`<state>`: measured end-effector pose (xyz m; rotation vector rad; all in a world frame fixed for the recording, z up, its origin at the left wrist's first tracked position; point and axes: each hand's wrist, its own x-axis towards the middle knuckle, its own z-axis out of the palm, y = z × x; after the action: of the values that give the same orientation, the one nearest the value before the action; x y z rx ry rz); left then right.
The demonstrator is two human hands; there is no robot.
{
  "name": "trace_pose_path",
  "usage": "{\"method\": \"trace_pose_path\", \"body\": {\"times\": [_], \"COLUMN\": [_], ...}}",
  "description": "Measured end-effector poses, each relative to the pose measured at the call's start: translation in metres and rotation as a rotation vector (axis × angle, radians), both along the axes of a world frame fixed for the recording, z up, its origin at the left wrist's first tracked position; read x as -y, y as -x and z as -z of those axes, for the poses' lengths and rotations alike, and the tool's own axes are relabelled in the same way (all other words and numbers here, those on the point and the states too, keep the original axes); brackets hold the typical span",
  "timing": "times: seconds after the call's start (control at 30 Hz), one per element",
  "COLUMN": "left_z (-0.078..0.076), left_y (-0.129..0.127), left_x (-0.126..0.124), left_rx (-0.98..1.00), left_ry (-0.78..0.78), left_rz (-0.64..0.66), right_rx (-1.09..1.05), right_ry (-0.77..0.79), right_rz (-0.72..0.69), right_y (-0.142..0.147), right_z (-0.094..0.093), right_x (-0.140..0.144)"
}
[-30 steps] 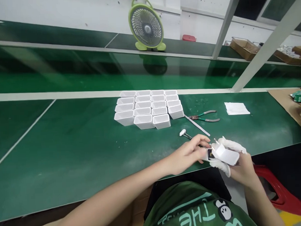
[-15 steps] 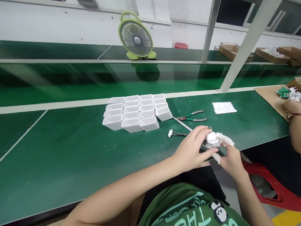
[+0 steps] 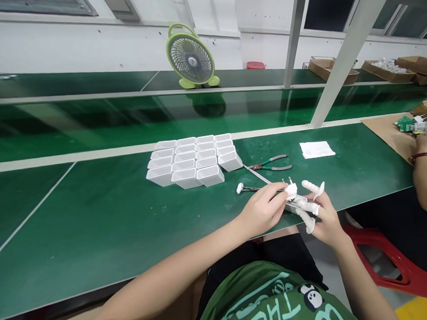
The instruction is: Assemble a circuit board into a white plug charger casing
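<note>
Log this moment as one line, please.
left hand: pinching white plug piece | right hand: close by, grip unclear | table: white cases, pliers

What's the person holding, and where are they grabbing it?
The left hand pinches a white plug piece by the side of its body. Whether the right hand grips anything can't be told.
</note>
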<state>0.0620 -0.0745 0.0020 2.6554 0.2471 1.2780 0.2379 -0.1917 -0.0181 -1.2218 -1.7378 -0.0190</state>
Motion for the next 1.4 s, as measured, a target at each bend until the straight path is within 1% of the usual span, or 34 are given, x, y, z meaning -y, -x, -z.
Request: {"method": "trace_pose_path", "body": {"times": [0.07,0.13,0.2,0.27,0.37,0.43,0.57,0.63,0.7,0.73,0.77,0.83,0.93,1.0,1.07,1.2,1.3,1.4], "left_z": [0.003,0.006,0.009,0.010,0.008,0.007,0.009,0.010,0.008,0.007,0.007,0.007,0.010,0.012,0.012,0.003,0.000,0.003], "left_y": [0.001,0.001,0.001,0.001,0.000,-0.002,-0.008,-0.009,-0.010,-0.009,-0.009,-0.008,-0.008,-0.009,-0.010,-0.008,-0.006,-0.007], "left_x": [-0.002,-0.004,-0.005,-0.006,-0.006,-0.006,-0.003,-0.001,0.001,0.001,0.001,-0.001,-0.004,-0.006,-0.006,-0.005,-0.006,-0.006], "left_rx": [-0.054,-0.104,-0.129,-0.136,-0.163,-0.120,0.034,0.002,-0.088,-0.121,-0.137,-0.113,-0.060,-0.048,-0.047,-0.071,-0.074,-0.058], "left_ry": [-0.058,-0.072,-0.006,0.098,0.189,0.248,0.485,0.641,0.804,0.860,0.883,0.849,0.738,0.705,0.725,0.776,0.754,0.726], "left_rz": [0.038,0.097,0.169,0.231,0.306,0.324,0.325,0.325,0.308,0.300,0.303,0.331,0.389,0.390,0.372,0.341,0.327,0.317], "right_rx": [0.025,0.072,0.100,0.094,0.051,0.034,0.052,0.069,0.090,0.100,0.109,0.120,0.135,0.144,0.157,0.184,0.192,0.209], "right_ry": [0.010,0.017,0.024,0.032,0.075,0.093,0.066,0.069,0.075,0.078,0.081,0.089,0.111,0.113,0.098,0.063,0.061,0.081], "right_rz": [0.007,0.051,0.103,0.135,0.110,0.094,0.131,0.132,0.138,0.144,0.148,0.155,0.172,0.177,0.170,0.149,0.127,0.106], "right_y": [0.000,-0.001,-0.003,-0.004,-0.003,-0.001,0.003,0.004,0.003,0.003,0.003,0.002,0.001,0.000,-0.001,-0.003,-0.004,-0.005], "right_z": [-0.001,0.001,0.006,0.010,0.012,0.011,0.008,0.007,0.008,0.007,0.007,0.007,0.006,0.006,0.006,0.007,0.004,-0.004], "right_x": [0.000,0.001,0.003,0.004,0.005,0.006,0.005,0.006,0.006,0.007,0.007,0.007,0.007,0.008,0.007,0.006,0.005,0.003]}}
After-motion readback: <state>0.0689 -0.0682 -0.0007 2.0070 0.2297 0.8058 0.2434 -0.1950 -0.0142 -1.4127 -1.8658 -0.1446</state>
